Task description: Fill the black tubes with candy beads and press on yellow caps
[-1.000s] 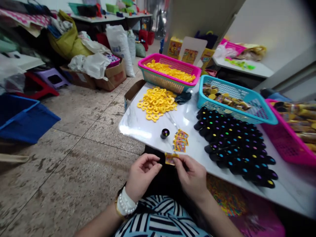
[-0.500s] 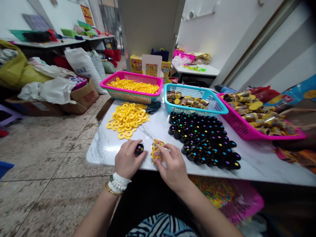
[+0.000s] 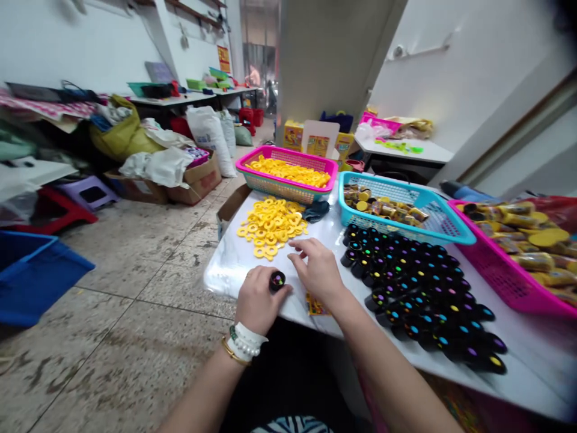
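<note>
Leftward, my left hand point(image 3: 256, 300) grips a small round black plastic cup point(image 3: 276, 280) by the white marbled table point(image 3: 225, 270); it should be light, stiff, slightly slick, best held around its sides. Beyond lie flat yellow plastic rings point(image 3: 273, 224); near them my right hand point(image 3: 319, 273), fingers parted, seemingly empty, has moved off the printed yellow packets point(image 3: 316, 305).

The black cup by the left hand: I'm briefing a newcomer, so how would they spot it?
On the white table, find the loose pile of yellow rings. On its near side, the left hand curls around a small black cup. Unlike the black cups massed to the right, this one sits apart, in a hand.
</note>
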